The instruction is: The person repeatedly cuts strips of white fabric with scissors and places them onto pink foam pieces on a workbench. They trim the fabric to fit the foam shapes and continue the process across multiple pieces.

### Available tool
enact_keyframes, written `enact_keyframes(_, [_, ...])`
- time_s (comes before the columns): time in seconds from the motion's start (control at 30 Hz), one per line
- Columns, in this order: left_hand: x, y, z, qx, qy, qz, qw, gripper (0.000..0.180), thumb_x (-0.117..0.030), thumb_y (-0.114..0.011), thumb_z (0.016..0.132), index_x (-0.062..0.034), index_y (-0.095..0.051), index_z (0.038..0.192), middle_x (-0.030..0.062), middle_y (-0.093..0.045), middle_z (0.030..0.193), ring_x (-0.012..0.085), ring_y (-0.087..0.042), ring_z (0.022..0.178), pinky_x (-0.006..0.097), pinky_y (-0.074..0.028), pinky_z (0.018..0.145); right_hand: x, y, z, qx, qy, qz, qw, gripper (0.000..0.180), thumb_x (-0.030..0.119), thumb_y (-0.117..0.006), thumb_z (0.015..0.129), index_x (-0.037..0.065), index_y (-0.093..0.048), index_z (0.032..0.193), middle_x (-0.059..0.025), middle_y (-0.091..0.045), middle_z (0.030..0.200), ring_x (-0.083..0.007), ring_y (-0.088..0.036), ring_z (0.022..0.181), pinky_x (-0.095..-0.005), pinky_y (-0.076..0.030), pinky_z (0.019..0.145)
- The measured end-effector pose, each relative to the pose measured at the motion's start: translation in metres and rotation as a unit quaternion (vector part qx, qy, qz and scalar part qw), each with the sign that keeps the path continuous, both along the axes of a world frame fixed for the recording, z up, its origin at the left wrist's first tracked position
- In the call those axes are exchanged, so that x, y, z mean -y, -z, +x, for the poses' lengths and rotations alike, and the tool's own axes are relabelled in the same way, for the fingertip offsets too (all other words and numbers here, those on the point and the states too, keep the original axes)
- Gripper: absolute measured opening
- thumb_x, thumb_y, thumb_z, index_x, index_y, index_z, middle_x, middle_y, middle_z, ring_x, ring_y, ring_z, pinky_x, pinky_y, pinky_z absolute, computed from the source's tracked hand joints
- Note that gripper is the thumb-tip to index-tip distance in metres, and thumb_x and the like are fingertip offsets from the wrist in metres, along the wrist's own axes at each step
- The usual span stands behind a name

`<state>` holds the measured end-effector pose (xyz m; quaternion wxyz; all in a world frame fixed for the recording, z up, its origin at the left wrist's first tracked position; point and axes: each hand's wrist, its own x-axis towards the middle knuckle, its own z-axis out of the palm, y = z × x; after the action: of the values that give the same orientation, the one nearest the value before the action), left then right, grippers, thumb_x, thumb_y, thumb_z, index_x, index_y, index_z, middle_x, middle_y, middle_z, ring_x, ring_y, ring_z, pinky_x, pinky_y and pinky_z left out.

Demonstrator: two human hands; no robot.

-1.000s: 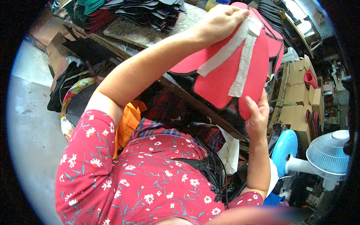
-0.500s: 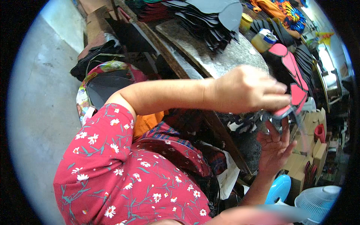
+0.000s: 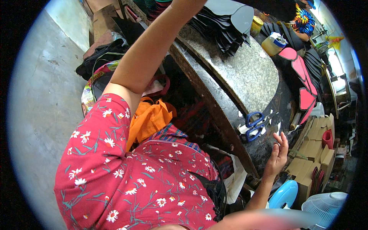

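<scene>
My left arm stretches up and away across the bench, and its hand is cut off by the top edge of the picture. My right hand (image 3: 277,155) is raised off the near end of the bench, fingers apart, holding nothing that shows. Closest to it lie scissors with dark blue handles (image 3: 252,132), resting among white scraps on the dark bench top (image 3: 273,119). A rounded, grey speckled slab (image 3: 253,76) sits on the bench. At its far end is a stack of dark grey cut sheets (image 3: 226,28). Pink dark-edged cut pieces (image 3: 299,69) lie in an overlapping row beyond the slab.
A squat jar (image 3: 273,43) and a yellow tin (image 3: 256,26) stand behind the slab. Cardboard boxes (image 3: 304,168), a blue round lid-like thing (image 3: 283,194) and a fan (image 3: 326,207) are at the right. Orange cloth (image 3: 149,119) hangs below the bench. Another person (image 3: 304,23) is at the far right.
My left arm has swung from over the bench's near end up to the far side, and its hand, which held something pink and grey, has left the picture. The scissors are uncovered.
</scene>
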<state>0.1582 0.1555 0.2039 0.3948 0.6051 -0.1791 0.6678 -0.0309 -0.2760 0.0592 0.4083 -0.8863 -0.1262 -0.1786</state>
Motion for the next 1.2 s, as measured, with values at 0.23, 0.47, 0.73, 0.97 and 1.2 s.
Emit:
enact_keyframes(0.23, [0.042, 0.003, -0.011, -0.023, 0.098, -0.011, 0.995, 0.028, -0.004, -0.053, 0.097, 0.0048, -0.058, 0.123, 0.0128, -0.069, 0.108, 0.0184, -0.064, 0.096, 0.032, -0.049, 0.088, 0.002, 0.015, 0.007, -0.031, -0.013, 0.023, 0.999, 0.040, 0.017, -0.056, 0.100, 0.000, -0.054, 0.136, -0.0165, -0.066, 0.121, -0.0226, -0.063, 0.109, -0.0358, -0.047, 0.099])
enact_keyframes(0.47, [0.047, 0.009, 0.009, -0.152, 0.513, -0.267, 0.801, 0.034, 0.001, -0.051, 0.094, 0.0062, -0.054, 0.127, 0.0133, -0.065, 0.113, 0.0244, -0.063, 0.103, 0.034, -0.049, 0.094, -0.002, 0.009, 0.000, -0.021, -0.009, -0.028, 0.999, 0.038, 0.016, -0.059, 0.098, 0.002, -0.058, 0.133, -0.0147, -0.069, 0.117, -0.0233, -0.064, 0.106, -0.0354, -0.047, 0.098])
enact_keyframes(0.73, [0.003, 0.087, 0.048, -0.112, -0.199, 0.015, 0.974, 0.088, -0.025, -0.070, 0.088, -0.0005, -0.021, 0.156, 0.0259, -0.013, 0.162, 0.0386, -0.009, 0.152, 0.046, -0.011, 0.123, -0.005, 0.009, 0.003, -0.022, -0.004, -0.033, 0.999, 0.037, 0.014, -0.062, 0.095, 0.003, -0.060, 0.131, -0.0134, -0.070, 0.113, -0.0249, -0.065, 0.103, -0.0363, -0.047, 0.095])
enact_keyframes(0.97, [0.019, 0.101, 0.031, -0.309, -0.163, 0.536, 0.768, 0.044, -0.036, -0.048, 0.099, -0.0065, -0.061, 0.130, 0.0163, -0.054, 0.140, 0.0383, -0.046, 0.130, 0.049, -0.037, 0.106, -0.010, 0.006, 0.008, 0.052, 0.016, -0.148, 0.987, 0.039, 0.018, -0.068, 0.089, 0.006, -0.064, 0.126, -0.0143, -0.069, 0.112, -0.0310, -0.064, 0.104, -0.0393, -0.048, 0.095])
enact_keyframes(1.2, [0.069, 0.053, 0.001, -0.054, -0.191, 0.327, 0.924, 0.033, -0.019, -0.068, 0.092, -0.0103, -0.068, 0.124, 0.0127, -0.071, 0.114, 0.0273, -0.069, 0.104, 0.035, -0.053, 0.091, -0.019, -0.002, 0.003, 0.168, 0.048, -0.297, 0.939, 0.051, 0.040, -0.071, 0.085, 0.013, -0.063, 0.128, -0.0100, -0.064, 0.124, -0.0330, -0.055, 0.119, -0.0440, -0.044, 0.103])
